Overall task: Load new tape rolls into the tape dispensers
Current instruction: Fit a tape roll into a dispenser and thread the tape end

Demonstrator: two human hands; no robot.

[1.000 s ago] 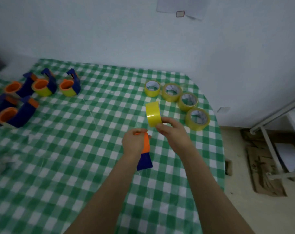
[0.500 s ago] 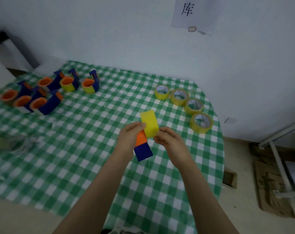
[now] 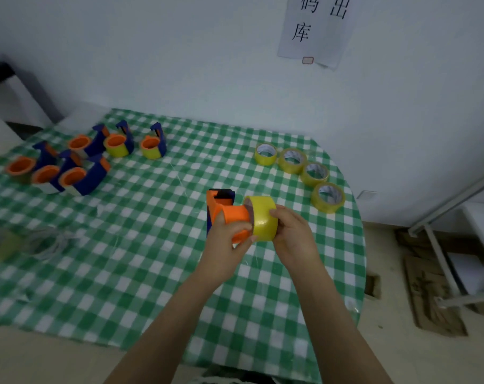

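Above the near middle of the table, the left hand (image 3: 224,242) grips a blue and orange tape dispenser (image 3: 215,204), fingers curled round its lower part and the base of its orange hub (image 3: 235,214). The hub points right. The right hand (image 3: 292,234) holds a yellow tape roll (image 3: 263,218) by its outer band, thumb on top and fingers wrapped below. The roll's open core faces the hub and meets its tip; how far it is pushed on cannot be told.

4 spare rolls (image 3: 315,173) lie flat in a curved row at the far right of the green checked tablecloth (image 3: 141,245). At the far left stands a cluster of dispensers (image 3: 94,176); 2 of them (image 3: 119,144) carry yellow tape. A paper sign (image 3: 315,29) hangs on the wall.
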